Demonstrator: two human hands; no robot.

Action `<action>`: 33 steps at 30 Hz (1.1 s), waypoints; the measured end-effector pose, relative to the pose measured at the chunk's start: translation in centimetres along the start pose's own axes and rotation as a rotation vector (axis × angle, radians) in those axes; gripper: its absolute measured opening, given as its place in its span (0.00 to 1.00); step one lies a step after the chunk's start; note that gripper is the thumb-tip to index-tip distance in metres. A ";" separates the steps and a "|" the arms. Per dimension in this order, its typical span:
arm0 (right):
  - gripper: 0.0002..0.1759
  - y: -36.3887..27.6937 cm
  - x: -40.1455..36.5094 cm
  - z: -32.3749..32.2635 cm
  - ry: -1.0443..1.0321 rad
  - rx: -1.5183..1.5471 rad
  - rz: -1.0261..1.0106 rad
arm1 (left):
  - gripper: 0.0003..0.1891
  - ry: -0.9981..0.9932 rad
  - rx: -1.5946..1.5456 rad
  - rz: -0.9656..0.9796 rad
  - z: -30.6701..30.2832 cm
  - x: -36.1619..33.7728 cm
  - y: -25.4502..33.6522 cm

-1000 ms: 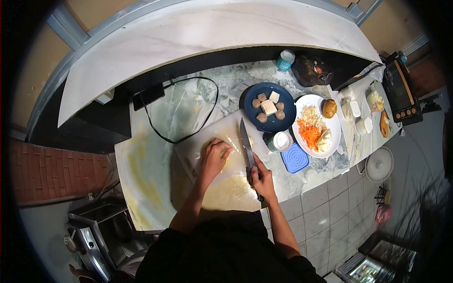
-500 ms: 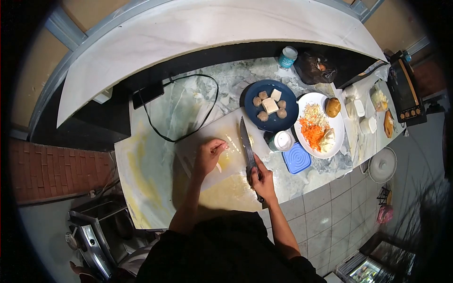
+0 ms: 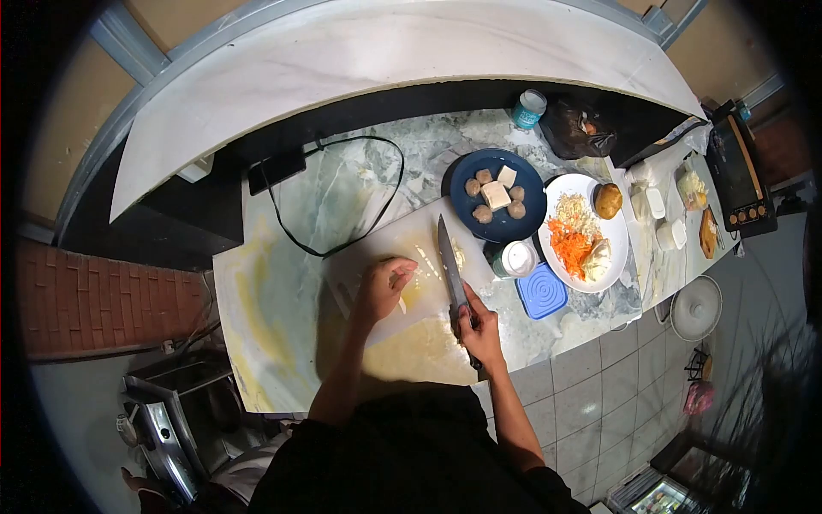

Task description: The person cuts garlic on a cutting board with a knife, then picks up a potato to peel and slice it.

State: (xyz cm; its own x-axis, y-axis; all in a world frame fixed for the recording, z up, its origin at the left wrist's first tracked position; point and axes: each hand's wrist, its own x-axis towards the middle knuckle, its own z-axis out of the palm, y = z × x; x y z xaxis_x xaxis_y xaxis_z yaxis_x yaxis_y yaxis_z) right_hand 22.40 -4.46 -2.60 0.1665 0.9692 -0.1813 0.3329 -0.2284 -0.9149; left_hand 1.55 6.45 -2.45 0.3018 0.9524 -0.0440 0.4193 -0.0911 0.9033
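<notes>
My right hand is wrapped round the handle of a large knife, whose blade points away from me over the cutting board. Over the left part of the board is my left hand, its fingers curled together; whether anything small is between them is hidden. Thin pale strips lie on the board between the hands, and more small pale pieces lie along the right side of the blade.
Beyond the board stands a dark blue plate with balls and pale blocks. Right of it are a white plate with shredded food and a potato, a jar and a blue lid. A black cable loops at the back left.
The fingers of my left hand have shifted slightly and loosened from their pinch. The knife stays in my right hand. The whole view has moved a little.
</notes>
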 end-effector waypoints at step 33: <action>0.30 -1.9 -3.0 -1.6 -0.154 -0.255 -0.074 | 0.32 0.273 -0.788 0.059 6.7 -0.2 0.5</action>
State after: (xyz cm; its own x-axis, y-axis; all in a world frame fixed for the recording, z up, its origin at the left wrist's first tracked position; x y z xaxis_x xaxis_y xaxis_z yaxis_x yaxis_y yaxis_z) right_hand 22.74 -7.09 0.26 -0.0033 0.9822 -0.1878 0.5644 -0.1532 -0.8111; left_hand 7.41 4.22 -4.79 0.0435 0.9987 0.0261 -0.3432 -0.0096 0.9392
